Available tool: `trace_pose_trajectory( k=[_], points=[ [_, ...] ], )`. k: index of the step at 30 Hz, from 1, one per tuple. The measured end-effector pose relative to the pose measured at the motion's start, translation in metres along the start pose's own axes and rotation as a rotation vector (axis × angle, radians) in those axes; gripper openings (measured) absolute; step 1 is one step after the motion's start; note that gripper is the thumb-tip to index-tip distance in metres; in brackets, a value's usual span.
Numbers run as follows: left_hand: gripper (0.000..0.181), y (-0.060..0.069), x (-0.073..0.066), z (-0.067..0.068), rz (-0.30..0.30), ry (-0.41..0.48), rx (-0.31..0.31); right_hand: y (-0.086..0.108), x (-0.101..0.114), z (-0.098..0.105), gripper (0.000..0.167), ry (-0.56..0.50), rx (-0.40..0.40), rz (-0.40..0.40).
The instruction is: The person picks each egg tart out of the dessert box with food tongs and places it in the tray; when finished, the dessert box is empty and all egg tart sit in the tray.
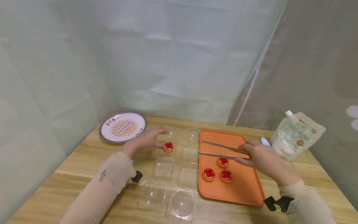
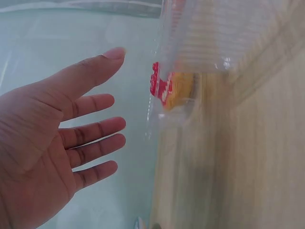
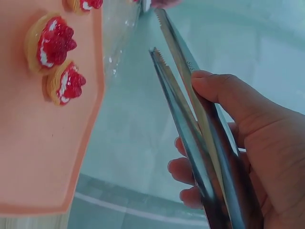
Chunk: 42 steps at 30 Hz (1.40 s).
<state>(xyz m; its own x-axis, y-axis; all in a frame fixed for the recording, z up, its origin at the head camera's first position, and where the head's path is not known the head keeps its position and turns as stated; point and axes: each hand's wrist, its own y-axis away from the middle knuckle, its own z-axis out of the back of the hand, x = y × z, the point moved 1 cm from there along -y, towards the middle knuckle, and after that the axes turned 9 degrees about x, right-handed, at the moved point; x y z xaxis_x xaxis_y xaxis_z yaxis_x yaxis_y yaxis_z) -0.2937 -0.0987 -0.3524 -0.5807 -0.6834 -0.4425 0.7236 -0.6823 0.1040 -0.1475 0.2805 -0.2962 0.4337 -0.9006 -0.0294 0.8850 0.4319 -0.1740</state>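
Note:
My left hand point(image 1: 149, 139) hovers beside a clear plastic container holding a red-topped tart point(image 1: 169, 147). In the left wrist view its fingers are spread, with nothing in them, and that tart point(image 2: 178, 90) shows through the clear plastic. Metal tongs point(image 1: 226, 147) are gripped in my right hand point(image 1: 261, 158) above the orange tray point(image 1: 235, 194). Their serrated tips stand apart with nothing between them, as the tongs point(image 3: 221, 138) also show in the right wrist view. Three more tarts, one of them this tart point(image 1: 208, 174), sit on the tray.
Several clear containers, such as this one point(image 1: 163, 167) and a domed one point(image 1: 182, 203), stand left of the tray. A patterned plate point(image 1: 123, 127) lies at the back left. A spouted pouch point(image 1: 296, 137) and a pale blue spoon point(image 1: 264, 142) are at the right.

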Motion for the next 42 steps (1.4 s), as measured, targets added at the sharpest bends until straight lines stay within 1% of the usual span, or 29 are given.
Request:
trace_pose_trajectory(
  k=[3, 5, 7, 10, 12, 15, 18, 22, 26, 31, 37, 42],
  points=[
    [0.071, 0.001, 0.007, -0.002, 0.009, 0.0, -0.006, -0.008, 0.004, -0.002, 0.031, 0.007, -0.008, 0.022],
    [0.071, 0.002, 0.011, -0.004, 0.01, -0.01, -0.01, -0.013, 0.007, -0.003, 0.03, 0.004, -0.002, 0.031],
    [0.071, 0.003, 0.015, -0.006, 0.016, -0.001, -0.016, -0.019, 0.009, -0.004, 0.03, 0.006, 0.005, 0.033],
    [0.071, 0.005, 0.019, -0.009, 0.027, 0.055, -0.022, -0.026, 0.013, -0.006, 0.031, -0.005, 0.039, 0.023],
    [0.072, 0.006, 0.022, -0.012, 0.022, 0.098, -0.024, -0.032, 0.015, -0.008, 0.032, -0.015, 0.062, 0.02],
    [0.073, 0.007, 0.025, -0.017, 0.009, 0.094, -0.025, -0.041, 0.019, -0.012, 0.032, -0.045, 0.089, 0.033],
    [0.074, 0.007, 0.026, -0.02, 0.003, 0.047, -0.032, -0.05, 0.023, -0.016, 0.03, -0.073, 0.1, 0.043],
    [0.075, 0.005, 0.029, -0.023, 0.015, 0.034, -0.034, -0.059, 0.025, -0.02, 0.03, -0.092, 0.115, 0.028],
    [0.075, 0.005, 0.032, -0.025, 0.022, 0.049, -0.034, -0.068, 0.027, -0.023, 0.031, -0.103, 0.13, 0.027],
    [0.073, 0.006, 0.031, -0.027, 0.027, 0.082, -0.035, -0.078, 0.032, -0.028, 0.032, -0.094, 0.129, 0.041],
    [0.074, 0.007, 0.03, -0.028, 0.042, 0.122, -0.03, -0.088, 0.038, -0.034, 0.028, -0.126, 0.141, 0.064],
    [0.074, 0.007, 0.03, -0.028, 0.049, 0.147, -0.028, -0.096, 0.04, -0.039, 0.026, -0.15, 0.187, 0.075]
  ],
)
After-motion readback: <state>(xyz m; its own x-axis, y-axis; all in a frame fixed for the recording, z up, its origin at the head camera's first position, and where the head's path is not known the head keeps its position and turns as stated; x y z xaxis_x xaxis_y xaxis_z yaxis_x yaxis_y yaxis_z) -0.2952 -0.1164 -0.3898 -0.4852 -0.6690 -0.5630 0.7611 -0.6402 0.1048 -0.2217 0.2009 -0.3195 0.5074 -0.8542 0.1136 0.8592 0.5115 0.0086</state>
